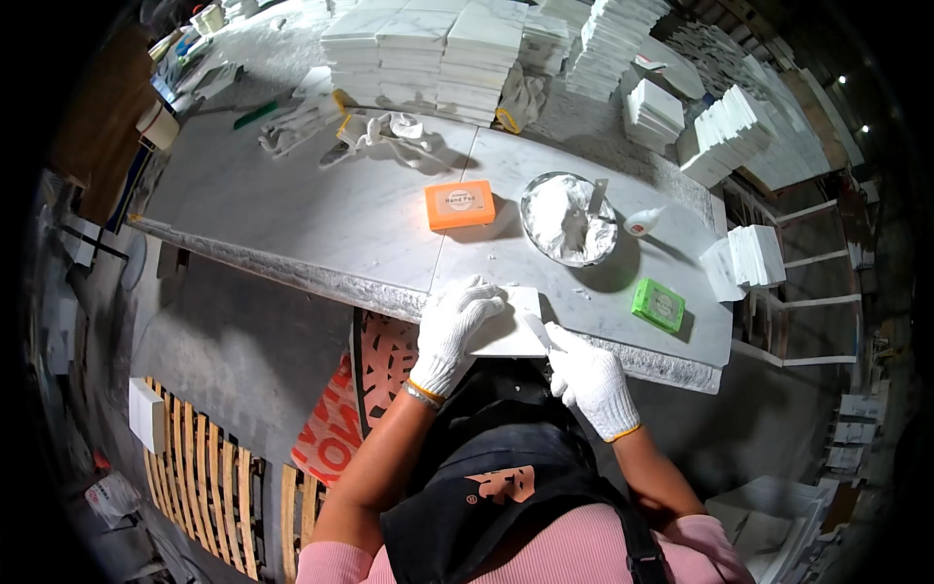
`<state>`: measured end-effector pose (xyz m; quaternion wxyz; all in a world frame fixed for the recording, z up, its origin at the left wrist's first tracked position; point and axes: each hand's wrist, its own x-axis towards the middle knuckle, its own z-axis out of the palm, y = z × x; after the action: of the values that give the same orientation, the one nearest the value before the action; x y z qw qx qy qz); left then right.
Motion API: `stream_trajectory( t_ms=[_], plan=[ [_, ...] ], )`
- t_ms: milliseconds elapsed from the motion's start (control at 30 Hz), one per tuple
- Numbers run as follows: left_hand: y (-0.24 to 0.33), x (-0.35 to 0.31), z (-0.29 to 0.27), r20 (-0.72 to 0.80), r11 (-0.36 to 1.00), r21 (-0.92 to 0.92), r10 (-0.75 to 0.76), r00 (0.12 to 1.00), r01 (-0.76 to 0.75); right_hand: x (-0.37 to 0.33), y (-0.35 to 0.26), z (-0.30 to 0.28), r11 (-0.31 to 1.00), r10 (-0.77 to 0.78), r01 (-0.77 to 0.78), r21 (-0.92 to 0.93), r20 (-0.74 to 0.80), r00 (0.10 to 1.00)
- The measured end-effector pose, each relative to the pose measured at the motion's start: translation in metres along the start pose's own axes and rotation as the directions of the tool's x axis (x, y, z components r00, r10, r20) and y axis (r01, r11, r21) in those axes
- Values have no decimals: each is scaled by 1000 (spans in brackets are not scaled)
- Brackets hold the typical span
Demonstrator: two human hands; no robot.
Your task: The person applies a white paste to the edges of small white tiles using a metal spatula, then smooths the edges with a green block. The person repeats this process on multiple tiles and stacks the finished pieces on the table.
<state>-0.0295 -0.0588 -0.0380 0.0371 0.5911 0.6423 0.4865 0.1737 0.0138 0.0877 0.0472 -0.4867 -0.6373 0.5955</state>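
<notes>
At the near edge of the marble worktop [292, 209], both gloved hands work on a small white tile [514, 326] that lies flat there, partly overhanging the edge toward the person. The left hand [453, 331] rests on the tile's left part, its white-gloved fingers bent and spread over the top, pressing down rather than closed around it. The right hand [589, 380], just beside it and off the near edge, has its fingers curled shut around a thin blade-like tool [538, 331], whose tip lies on the tile's right side. A little farther in, toward the near right corner, sits a green rectangular pad [659, 305]. Beyond the tile, at the middle of the worktop, stands a round metal bowl [569, 219] of white paste with a flat tool standing in it, and a small white squeeze bottle [642, 223] lies on its side just right of the bowl. Left of the bowl lies an orange rectangular box [460, 204]. Farther back, crumpled white gloves [384, 131] lie near the middle, and along the far edge rise stacks of white tiles [428, 54]. More white tiles [749, 258] stand on a shelf off the right edge.
</notes>
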Motion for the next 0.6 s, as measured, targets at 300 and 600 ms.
stream_trajectory(
  t_ms=[300, 600],
  plan=[
    [13, 10, -10, 44, 999, -25, -23, 999, 24, -1, -7, 32, 996, -54, 60, -61, 98, 994],
    [19, 24, -22, 100, 982, -132, -124, 987, 137, -3, 6, -33, 984, -140, 152, 97, -120, 983]
  ],
)
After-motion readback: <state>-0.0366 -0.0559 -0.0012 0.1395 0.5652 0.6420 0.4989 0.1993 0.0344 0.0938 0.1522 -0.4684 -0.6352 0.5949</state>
